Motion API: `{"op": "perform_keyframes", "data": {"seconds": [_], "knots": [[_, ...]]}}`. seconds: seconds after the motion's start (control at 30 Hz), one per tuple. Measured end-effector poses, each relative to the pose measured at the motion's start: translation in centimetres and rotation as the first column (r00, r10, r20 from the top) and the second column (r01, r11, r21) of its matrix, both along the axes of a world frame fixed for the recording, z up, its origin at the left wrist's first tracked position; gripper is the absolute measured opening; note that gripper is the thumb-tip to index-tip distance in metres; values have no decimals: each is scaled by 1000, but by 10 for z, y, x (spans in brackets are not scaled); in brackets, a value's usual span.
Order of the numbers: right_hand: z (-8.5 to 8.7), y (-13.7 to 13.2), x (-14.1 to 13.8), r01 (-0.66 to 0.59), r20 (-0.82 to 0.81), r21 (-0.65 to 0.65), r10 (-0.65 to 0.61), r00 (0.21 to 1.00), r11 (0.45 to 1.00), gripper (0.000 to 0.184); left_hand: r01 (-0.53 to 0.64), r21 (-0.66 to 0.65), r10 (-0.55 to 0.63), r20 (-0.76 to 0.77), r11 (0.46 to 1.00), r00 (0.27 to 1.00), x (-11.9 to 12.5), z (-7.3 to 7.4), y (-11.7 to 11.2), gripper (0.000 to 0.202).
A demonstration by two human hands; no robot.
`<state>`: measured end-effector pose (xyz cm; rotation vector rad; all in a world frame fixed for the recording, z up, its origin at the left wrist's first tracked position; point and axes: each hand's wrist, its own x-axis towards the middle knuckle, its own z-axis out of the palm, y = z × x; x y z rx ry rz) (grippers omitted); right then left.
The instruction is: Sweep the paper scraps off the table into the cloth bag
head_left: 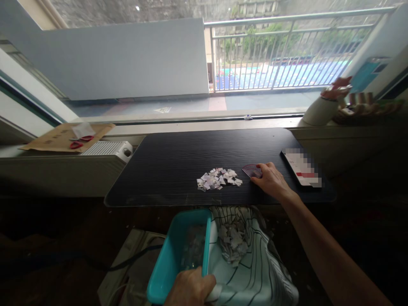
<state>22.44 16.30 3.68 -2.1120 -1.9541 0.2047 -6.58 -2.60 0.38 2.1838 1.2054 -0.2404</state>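
Observation:
My right hand pinches a clear protractor with reddish markings, flat on or just over the black tabletop. Left of it lies a loose pile of small white paper scraps. Below the table's front edge, my left hand is closed around the near rim of a turquoise plastic bin, with its fingers partly hidden. Small clear or pale pieces show dimly inside that bin. Against its right side sits a striped fabric-lined container with a heap of paper scraps in it.
A boxed item, partly blurred out, lies on the table's right. At left, red-handled scissors rest on a brown envelope by a white radiator. A white vase stands on the sill at right.

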Motion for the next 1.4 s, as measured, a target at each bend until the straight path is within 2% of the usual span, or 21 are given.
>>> {"op": "perform_keyframes", "data": {"seconds": [0.13,0.23,0.3,0.37,0.43,0.47,0.53,0.63,0.8,0.97,1.1,1.27,1.4], "knots": [[-7,-9,5,-66,-89,47,70,994,997,44,-14,16,15,-65,1000,998,0,2,2,11],[-14,-13,13,-97,-244,122,125,962,988,43,33,6,-33,-61,999,998,9,7,6,11],[-13,-16,17,-77,-408,162,137,903,984,40,50,4,-50,-37,999,998,17,10,10,11],[-9,-21,20,-49,-576,155,131,807,987,37,45,-3,-45,-18,999,999,22,14,15,11],[-3,-29,21,-33,-670,126,110,734,991,35,37,-29,-38,-20,999,999,24,17,20,10],[0,-34,21,-32,-682,117,104,724,993,33,34,-40,-35,-26,999,999,25,18,22,9],[6,-43,20,-29,-660,131,109,744,991,31,37,-62,-38,-26,997,999,25,19,24,9],[7,-53,15,-29,-592,168,124,797,985,31,22,-28,-22,2,999,1000,25,17,22,11],[-4,-53,3,-58,-534,182,149,832,981,29,-5,-7,5,7,1000,1000,23,15,18,12],[-12,-44,-2,-96,-445,198,177,878,975,26,-23,-67,22,-17,997,1000,21,13,22,11],[-11,-44,1,-67,-341,158,118,933,985,25,-6,-92,5,-10,996,1000,22,9,25,12],[-8,-45,2,-44,-369,152,98,924,987,25,-8,-73,9,25,997,1000,22,6,22,11],[1,-50,2,2,-273,106,28,961,994,23,-24,-48,26,40,999,999,21,5,21,10]]}}
